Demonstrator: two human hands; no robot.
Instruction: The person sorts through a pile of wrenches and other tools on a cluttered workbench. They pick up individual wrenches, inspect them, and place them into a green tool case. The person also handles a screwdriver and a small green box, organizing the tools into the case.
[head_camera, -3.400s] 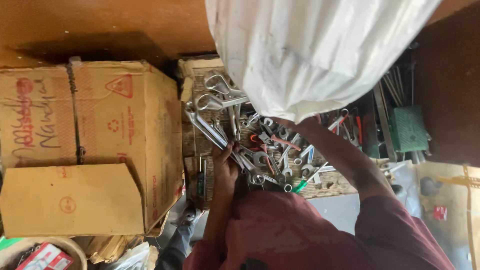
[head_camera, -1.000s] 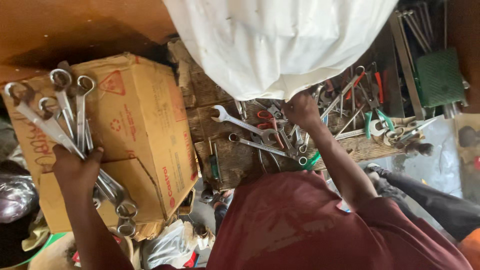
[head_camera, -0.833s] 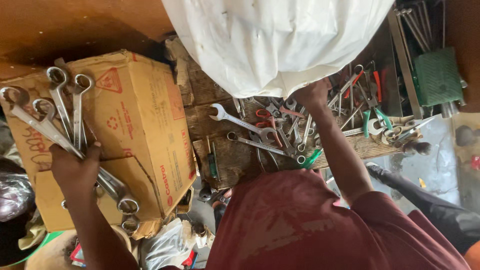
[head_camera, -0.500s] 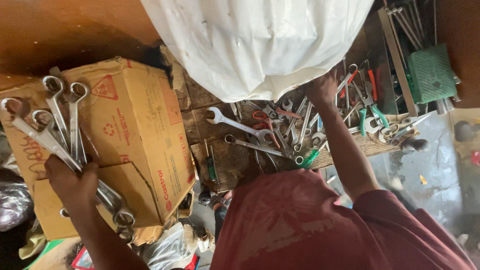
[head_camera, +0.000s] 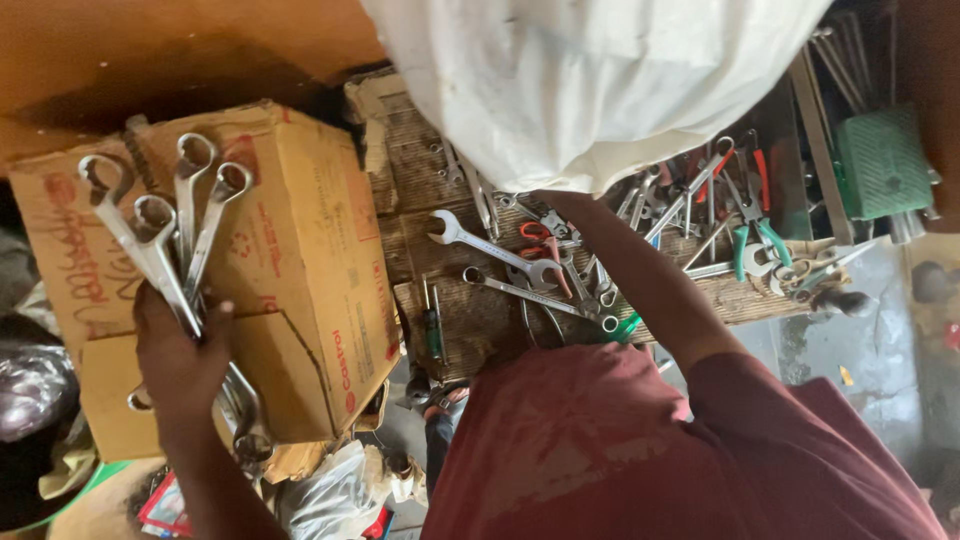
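Hands: left (head_camera: 180, 360) grips ring spanners (head_camera: 175, 235) (fanned upward).

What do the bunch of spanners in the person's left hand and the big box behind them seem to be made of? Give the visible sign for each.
Bunch of spanners in the left hand: apparently steel, with a dull silver-grey sheen and bright glints on the ring ends.
Box: corrugated cardboard by its look, matt brown, with creased flaps, worn edges and red print.
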